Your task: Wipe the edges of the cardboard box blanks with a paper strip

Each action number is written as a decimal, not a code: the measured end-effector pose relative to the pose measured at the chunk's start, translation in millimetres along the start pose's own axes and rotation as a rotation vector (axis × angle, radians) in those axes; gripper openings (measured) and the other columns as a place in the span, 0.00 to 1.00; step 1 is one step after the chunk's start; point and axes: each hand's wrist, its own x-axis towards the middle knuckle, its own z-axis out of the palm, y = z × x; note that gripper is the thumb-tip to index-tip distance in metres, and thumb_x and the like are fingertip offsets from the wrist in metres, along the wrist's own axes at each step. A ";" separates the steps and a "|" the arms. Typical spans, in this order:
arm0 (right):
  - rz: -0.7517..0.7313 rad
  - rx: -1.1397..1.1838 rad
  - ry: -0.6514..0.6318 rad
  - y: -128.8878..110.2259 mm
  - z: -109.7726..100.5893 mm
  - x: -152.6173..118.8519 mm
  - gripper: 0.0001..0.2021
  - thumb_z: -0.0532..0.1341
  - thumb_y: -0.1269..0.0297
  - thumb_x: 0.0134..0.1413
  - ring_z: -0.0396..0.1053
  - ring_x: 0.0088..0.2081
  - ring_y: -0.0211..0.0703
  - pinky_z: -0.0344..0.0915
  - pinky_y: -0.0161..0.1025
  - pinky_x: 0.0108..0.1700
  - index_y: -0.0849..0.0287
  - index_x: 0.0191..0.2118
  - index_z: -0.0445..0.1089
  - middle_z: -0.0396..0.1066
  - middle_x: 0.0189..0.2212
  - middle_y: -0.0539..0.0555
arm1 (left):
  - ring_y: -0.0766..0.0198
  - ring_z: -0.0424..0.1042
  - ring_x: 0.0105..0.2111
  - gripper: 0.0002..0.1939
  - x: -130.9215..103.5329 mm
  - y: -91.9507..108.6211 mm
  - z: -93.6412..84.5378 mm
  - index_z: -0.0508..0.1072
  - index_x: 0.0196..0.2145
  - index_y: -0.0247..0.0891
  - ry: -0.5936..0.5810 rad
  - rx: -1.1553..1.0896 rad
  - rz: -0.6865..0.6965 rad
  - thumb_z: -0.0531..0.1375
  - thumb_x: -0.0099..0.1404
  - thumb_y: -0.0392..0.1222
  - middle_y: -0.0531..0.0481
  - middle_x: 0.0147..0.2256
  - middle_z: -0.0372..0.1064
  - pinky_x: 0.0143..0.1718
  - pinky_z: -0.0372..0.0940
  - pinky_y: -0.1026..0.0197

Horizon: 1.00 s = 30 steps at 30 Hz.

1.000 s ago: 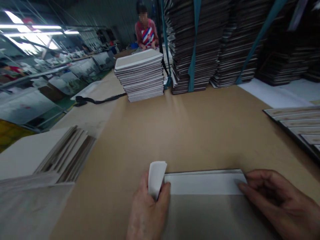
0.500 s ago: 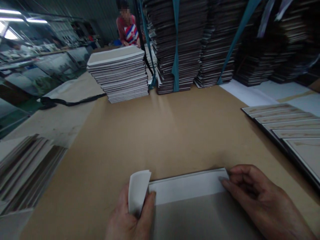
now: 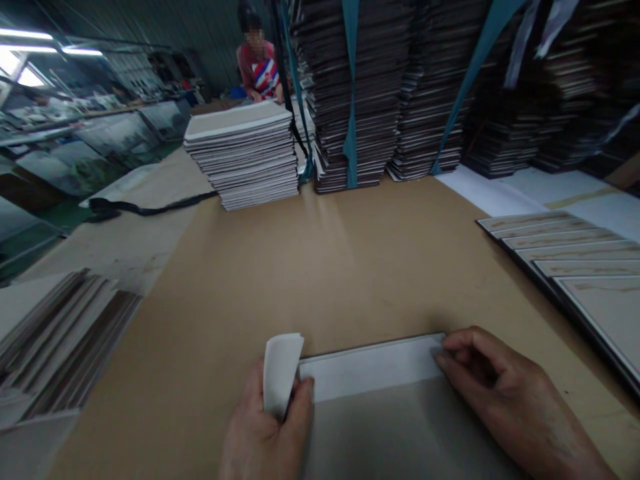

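A grey board (image 3: pixel 400 433) lies at the bottom of the head view, with a white paper strip (image 3: pixel 370 373) along its far edge. My left hand (image 3: pixel 273 427) is closed around a bent bundle of white paper strips (image 3: pixel 281 373), its thumb beside the board's left edge. At the far right corner, my right hand (image 3: pixel 505 387) pinches the end of the strip between thumb and forefinger. The strip lies flat and nearly level with the board's edge. The near part of the board runs out of view.
Brown sheeting (image 3: pixel 320 280) covers the table. Overlapping boards (image 3: pixel 595 267) lie at right, more boards (image 3: pixel 75 340) at left. At the back stand a stack of pale boards (image 3: pixel 255 160) and tall dark stacks (image 3: pixel 360 100) with teal straps. Another person (image 3: pixel 260 67) is behind them.
My right hand's thumb and forefinger have closed on the strip's corner, and the strip sits closer along the board's far edge. My left hand keeps its bundle. The view has shifted slightly.
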 end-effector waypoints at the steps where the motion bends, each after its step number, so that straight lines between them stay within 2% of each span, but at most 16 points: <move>1: -0.017 0.008 -0.020 0.2 -0.2 0.3 0.14 0.57 0.48 0.55 0.70 0.27 0.40 0.65 0.37 0.29 0.52 0.35 0.71 0.70 0.26 0.47 | 0.55 0.71 0.33 0.13 1.7 -3.1 0.4 0.70 0.39 0.43 -0.005 -0.002 0.038 0.60 0.59 0.51 0.52 0.31 0.71 0.38 0.61 0.57; 4: -0.052 0.020 -0.040 -2.0 -0.4 2.9 0.15 0.57 0.47 0.53 0.72 0.31 0.42 0.67 0.39 0.33 0.51 0.34 0.74 0.73 0.29 0.47 | 0.56 0.71 0.38 0.13 5.6 -13.0 2.5 0.73 0.38 0.42 -0.036 -0.003 0.156 0.57 0.61 0.52 0.50 0.36 0.70 0.41 0.63 0.57; 8: -0.040 0.003 -0.020 0.4 0.1 9.5 0.18 0.55 0.46 0.48 0.73 0.31 0.46 0.68 0.43 0.34 0.51 0.32 0.76 0.75 0.29 0.48 | 0.59 0.69 0.35 0.15 7.8 -20.2 7.1 0.73 0.33 0.39 -0.071 0.002 0.238 0.53 0.65 0.51 0.49 0.35 0.67 0.39 0.62 0.57; 10: -0.076 -0.055 -0.021 8.1 -1.2 12.7 0.18 0.53 0.46 0.48 0.73 0.31 0.47 0.68 0.44 0.34 0.50 0.32 0.75 0.74 0.28 0.48 | 0.59 0.69 0.34 0.14 9.3 -20.9 8.2 0.72 0.33 0.38 -0.045 0.030 0.242 0.53 0.65 0.49 0.48 0.34 0.67 0.39 0.62 0.57; 14: -0.204 -0.206 0.054 25.0 -9.8 11.5 0.17 0.51 0.50 0.54 0.73 0.34 0.50 0.68 0.50 0.37 0.50 0.36 0.74 0.75 0.35 0.48 | 0.56 0.70 0.35 0.14 8.3 -22.7 1.8 0.72 0.36 0.34 0.018 0.117 0.276 0.50 0.67 0.44 0.44 0.34 0.68 0.39 0.62 0.54; 17: -0.491 -0.300 0.186 24.1 -12.3 -0.4 0.18 0.49 0.51 0.65 0.73 0.38 0.49 0.69 0.51 0.38 0.52 0.43 0.72 0.74 0.41 0.49 | 0.57 0.72 0.39 0.13 -3.5 -27.2 -6.1 0.74 0.38 0.35 0.003 0.118 0.353 0.50 0.67 0.39 0.44 0.37 0.71 0.44 0.65 0.54; 19: -0.751 -0.353 0.226 16.5 -6.5 -10.4 0.20 0.47 0.53 0.70 0.71 0.47 0.50 0.70 0.52 0.46 0.56 0.49 0.72 0.73 0.46 0.51 | 0.58 0.72 0.47 0.15 -14.9 -30.2 -7.9 0.75 0.42 0.36 -0.027 0.116 0.437 0.49 0.67 0.36 0.42 0.45 0.72 0.52 0.66 0.54; 21: -0.943 -0.445 0.234 7.7 4.6 -18.3 0.23 0.45 0.53 0.72 0.67 0.54 0.52 0.71 0.53 0.51 0.61 0.53 0.72 0.71 0.53 0.54 | 0.58 0.67 0.57 0.21 -24.6 -31.0 -6.6 0.74 0.50 0.36 -0.083 0.158 0.503 0.48 0.64 0.30 0.42 0.57 0.67 0.62 0.61 0.52; 23: -1.041 -0.563 0.247 3.0 16.7 -21.8 0.28 0.43 0.51 0.72 0.68 0.55 0.53 0.74 0.54 0.49 0.65 0.55 0.72 0.68 0.56 0.57 | 0.57 0.64 0.61 0.29 -30.8 -28.9 -5.3 0.71 0.55 0.36 -0.153 0.239 0.504 0.48 0.59 0.25 0.44 0.64 0.61 0.66 0.58 0.50; 25: -1.072 -0.649 0.261 6.2 24.3 -21.3 0.31 0.41 0.49 0.72 0.69 0.54 0.55 0.76 0.55 0.47 0.68 0.54 0.72 0.68 0.56 0.60 | 0.56 0.65 0.61 0.32 -35.5 -25.6 -7.6 0.72 0.54 0.37 -0.197 0.275 0.494 0.48 0.54 0.22 0.46 0.63 0.62 0.65 0.59 0.50; 27: -1.033 -0.674 0.285 18.1 24.0 -19.5 0.34 0.39 0.48 0.71 0.70 0.53 0.58 0.76 0.57 0.47 0.71 0.53 0.73 0.68 0.54 0.65 | 0.58 0.69 0.57 0.29 -42.9 -25.0 -15.1 0.74 0.51 0.40 -0.190 0.208 0.503 0.48 0.57 0.24 0.48 0.58 0.69 0.62 0.61 0.54; 30: -0.858 -0.555 0.257 46.3 11.4 -22.0 0.34 0.42 0.47 0.70 0.69 0.53 0.61 0.72 0.62 0.52 0.74 0.55 0.71 0.67 0.55 0.68 | 0.60 0.75 0.44 0.17 -62.4 -37.6 -31.5 0.77 0.44 0.42 -0.151 0.119 0.400 0.49 0.67 0.37 0.49 0.42 0.78 0.47 0.67 0.58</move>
